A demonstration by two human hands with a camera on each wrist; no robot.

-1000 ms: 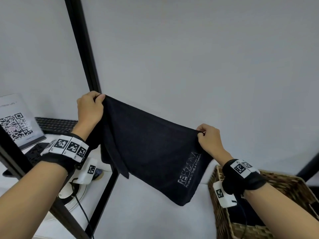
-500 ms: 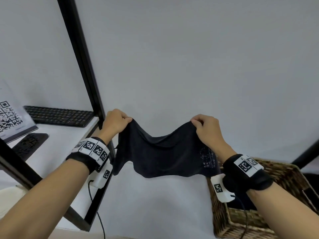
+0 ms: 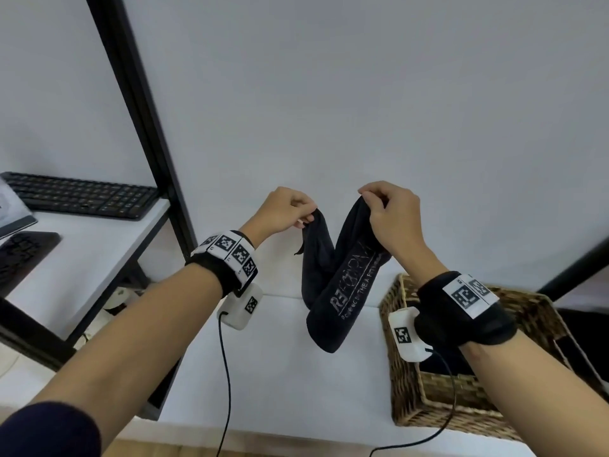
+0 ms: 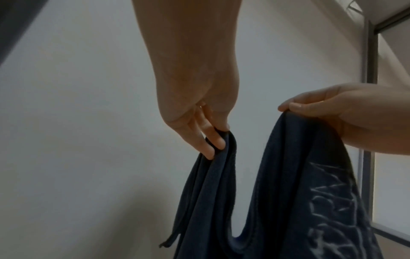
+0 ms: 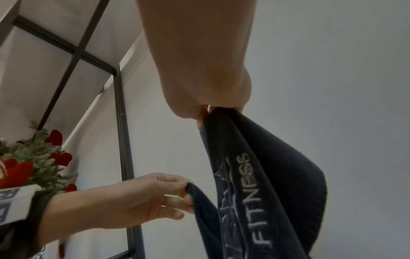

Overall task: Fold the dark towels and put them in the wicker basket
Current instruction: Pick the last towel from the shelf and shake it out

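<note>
Both arms are reaching forward, left hand point(image 3: 286, 211) and right hand point(image 3: 390, 216) raised close together, fingers pinching.

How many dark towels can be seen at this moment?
1 for certain: the dark towel pinched by the left hand and right hand. Something dark lies inside the wicker basket; possibly more towels.

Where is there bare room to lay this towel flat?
The white surface left of the basket is bare, apart from the wrist cables. The desk has a bare strip before the keyboard. The basket already holds something dark.
</note>
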